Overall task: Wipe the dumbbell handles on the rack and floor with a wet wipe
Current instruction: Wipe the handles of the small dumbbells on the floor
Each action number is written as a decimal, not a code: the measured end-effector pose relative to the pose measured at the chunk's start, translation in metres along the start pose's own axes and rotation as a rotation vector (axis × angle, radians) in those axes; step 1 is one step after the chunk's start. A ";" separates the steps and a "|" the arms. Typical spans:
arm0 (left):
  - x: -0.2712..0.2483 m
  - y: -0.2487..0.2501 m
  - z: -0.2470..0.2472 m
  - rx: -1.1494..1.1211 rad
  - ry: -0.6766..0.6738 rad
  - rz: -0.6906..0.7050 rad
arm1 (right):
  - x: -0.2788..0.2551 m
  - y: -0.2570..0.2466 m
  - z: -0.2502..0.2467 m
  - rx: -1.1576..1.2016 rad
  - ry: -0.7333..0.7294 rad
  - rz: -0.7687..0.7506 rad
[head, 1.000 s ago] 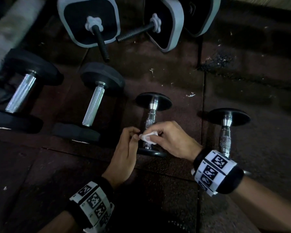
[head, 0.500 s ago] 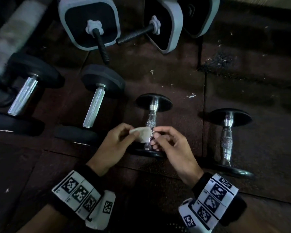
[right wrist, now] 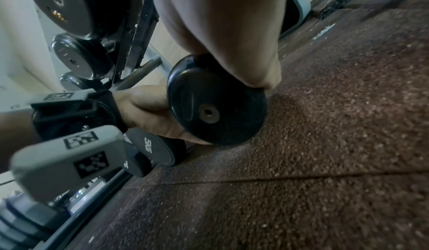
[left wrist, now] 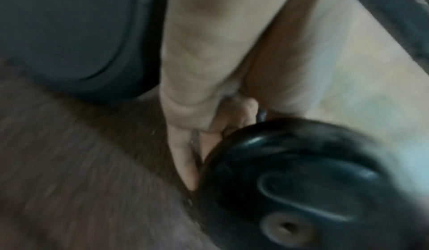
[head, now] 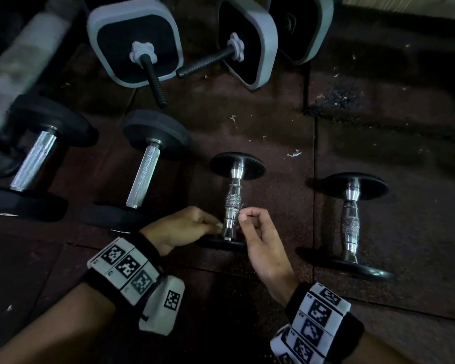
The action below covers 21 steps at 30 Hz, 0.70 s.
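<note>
A small chrome dumbbell (head: 233, 199) with black discs lies on the rubber floor in the head view. My left hand (head: 217, 225) curls against the lower left of its handle, just above the near disc (right wrist: 216, 103). In the left wrist view a thin pale strip, apparently the wet wipe (left wrist: 195, 141), shows between my left fingers (left wrist: 185, 162) beside the disc (left wrist: 290, 180); the head view hides it. My right hand (head: 243, 216) hovers on the handle's right side, fingers curled, thumb and forefinger tips together, with nothing visible in them.
A matching chrome dumbbell (head: 351, 222) lies to the right. Two bigger black dumbbells (head: 142, 174) (head: 33, 161) lie to the left. Square grey-edged adjustable weights (head: 134, 40) (head: 247, 43) stand behind. A rack with round plates (right wrist: 69, 15) rises at the left.
The wipe, stretched between both hands half a second ago, has gone out of the head view. My left hand dropped to the lower handle. My right hand let go and drew slightly right.
</note>
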State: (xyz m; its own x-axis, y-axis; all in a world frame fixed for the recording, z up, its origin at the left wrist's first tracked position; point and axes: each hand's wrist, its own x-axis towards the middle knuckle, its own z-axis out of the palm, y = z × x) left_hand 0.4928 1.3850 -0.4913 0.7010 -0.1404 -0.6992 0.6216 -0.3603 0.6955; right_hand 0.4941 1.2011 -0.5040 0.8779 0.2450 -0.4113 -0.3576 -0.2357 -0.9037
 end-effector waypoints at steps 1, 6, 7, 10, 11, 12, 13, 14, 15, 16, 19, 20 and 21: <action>-0.002 -0.002 0.001 -0.028 -0.028 0.008 | 0.000 0.000 0.001 -0.015 0.005 -0.012; -0.020 -0.001 0.003 -0.029 0.109 0.079 | 0.000 -0.003 0.003 -0.045 -0.010 -0.039; -0.024 0.000 0.001 -0.036 0.106 0.097 | 0.000 -0.004 0.002 -0.039 -0.025 -0.038; -0.027 0.004 0.000 -0.038 0.097 0.108 | 0.000 -0.006 0.000 -0.018 -0.056 -0.037; -0.023 0.004 0.002 -0.018 0.105 0.099 | 0.000 -0.006 0.000 -0.023 -0.059 -0.039; -0.020 0.004 0.003 0.006 0.097 0.087 | -0.001 -0.007 0.001 -0.033 -0.061 -0.039; -0.017 0.005 0.005 0.020 0.079 0.074 | -0.001 -0.008 0.002 -0.040 -0.062 -0.039; -0.016 0.005 0.006 0.018 0.063 0.056 | -0.001 -0.009 0.003 -0.046 -0.066 -0.036; -0.015 0.004 0.007 0.002 0.058 0.045 | -0.002 -0.009 0.003 -0.047 -0.072 -0.033; -0.017 0.004 0.007 -0.006 0.064 0.047 | -0.002 -0.009 0.002 -0.048 -0.077 -0.031; -0.029 0.008 0.005 0.021 0.136 0.099 | -0.002 -0.008 -0.003 -0.038 -0.080 -0.029; -0.034 0.009 0.003 0.015 0.152 0.114 | -0.001 -0.007 -0.005 -0.043 -0.085 -0.029; -0.039 0.010 0.002 0.002 0.155 0.130 | -0.001 -0.006 -0.005 -0.051 -0.090 -0.028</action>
State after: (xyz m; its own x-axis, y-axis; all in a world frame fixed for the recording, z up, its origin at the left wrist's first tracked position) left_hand 0.4715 1.3852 -0.4572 0.8210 -0.0419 -0.5694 0.5217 -0.3500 0.7780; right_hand 0.4967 1.1977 -0.4975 0.8544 0.3349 -0.3972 -0.3149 -0.2744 -0.9086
